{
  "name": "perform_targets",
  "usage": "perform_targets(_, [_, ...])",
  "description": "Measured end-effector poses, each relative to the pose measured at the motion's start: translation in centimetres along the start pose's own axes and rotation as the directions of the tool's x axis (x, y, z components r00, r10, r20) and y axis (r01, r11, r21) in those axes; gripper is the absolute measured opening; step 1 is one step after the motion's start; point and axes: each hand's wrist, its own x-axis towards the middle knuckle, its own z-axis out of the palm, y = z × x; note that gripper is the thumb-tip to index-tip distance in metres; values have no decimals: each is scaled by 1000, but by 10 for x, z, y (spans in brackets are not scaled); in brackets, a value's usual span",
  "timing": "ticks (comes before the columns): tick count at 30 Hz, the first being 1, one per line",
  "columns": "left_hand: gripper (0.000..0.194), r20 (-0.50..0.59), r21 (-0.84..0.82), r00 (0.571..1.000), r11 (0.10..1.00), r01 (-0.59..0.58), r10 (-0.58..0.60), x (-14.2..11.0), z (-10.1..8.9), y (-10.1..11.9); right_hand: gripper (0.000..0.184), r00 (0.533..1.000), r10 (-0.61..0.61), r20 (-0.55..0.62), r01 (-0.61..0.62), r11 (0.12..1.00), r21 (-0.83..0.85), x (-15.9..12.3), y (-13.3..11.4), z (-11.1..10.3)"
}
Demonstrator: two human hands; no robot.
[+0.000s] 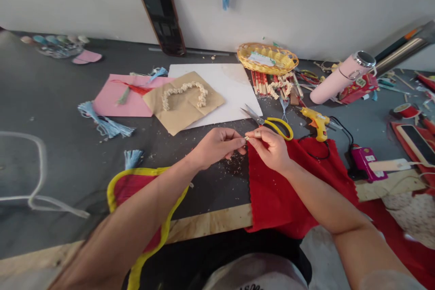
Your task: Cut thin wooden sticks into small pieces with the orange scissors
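Observation:
My left hand [222, 147] and my right hand [270, 147] meet fingertip to fingertip over the table. Between them is a small pale piece [247, 137], too small to make out its kind, pinched by both. Yellow-handled scissors [278, 127] lie just behind my right hand, blades partly spread. Below my right wrist is a red cloth [278, 199]. Pale crumbs are scattered on the dark tabletop under my fingers. Farther back, a knobbly cream-coloured strand [185, 87] curves across a brown paper sheet [176, 115].
A white board [231, 81], pink paper [112, 99] and blue tassels [107, 120] lie behind and left. A phone [162, 18] leans on the wall. Rightward are a wicker basket [243, 56], pink flask [336, 79], yellow glue gun [317, 122] and purple power block [363, 158].

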Motion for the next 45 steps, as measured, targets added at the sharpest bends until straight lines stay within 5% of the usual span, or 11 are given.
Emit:
perform_targets(5, [22, -91, -80, 995, 996, -44, 37, 0, -8, 3, 13, 997, -79, 10, 80, 987, -141, 4, 8, -6])
perform_targets(12, [25, -248, -309, 969, 948, -76, -3, 9, -24, -2, 24, 949, -69, 308, 165, 940, -299, 4, 12, -5])
perform_targets(19, [27, -278, -406, 960, 910, -86, -33, 13, -28, -7, 30, 985, -34, 170, 85, 950, -302, 10, 12, -19])
perform_targets(22, [28, -285, -417, 958, 905, -91, -34, 14, -30, -8, 21, 991, 70, 116, -6, 876, -482, 15, 17, -33])
perform_targets(27, [26, -298, -416, 954, 902, -112, -19, 15, -31, -9, 16, 952, 211, 224, 4, 719, -695, 16, 27, -45])
perform_targets(36, [26, -314, -418, 949, 900, -126, -13, 15, -33, -9, 48, 930, 242, 277, 23, 713, -701, 12, 34, -46])
perform_targets(45, [22, -291, -404, 956, 908, -107, -17, 14, -29, -8, 39, 946, 303, 114, -155, 734, -661, 16, 28, -40])
